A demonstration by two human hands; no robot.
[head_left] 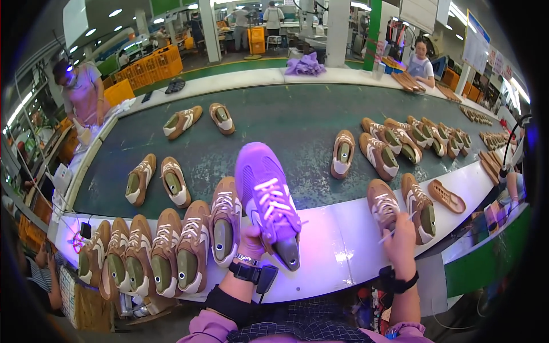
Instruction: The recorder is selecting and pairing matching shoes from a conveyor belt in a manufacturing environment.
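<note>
Wrapped round the heel side of a sneaker (pixel 267 183), my left hand (pixel 251 243) holds it up under purple light. White laces run down its front, and a dark shoe last (pixel 286 251) sticks out of its opening. My right hand (pixel 400 240) is closed round a thin white stick-like tool (pixel 386 235), whose kind I cannot make out. Just beyond that hand stands a brown sneaker (pixel 382 200), partly hidden by the fingers. Another brown sneaker (pixel 418 208) with a last in it is to its right, beside a loose tan sole (pixel 447 196).
Several brown sneakers (pixel 166 251) line the white ledge (pixel 320 251) to my left. More sneakers (pixel 380 155) stand on the green conveyor belt (pixel 274 114). A purple cloth (pixel 305 64) lies on the far ledge. One co-worker (pixel 83 94) is at the left, another (pixel 421 63) far right.
</note>
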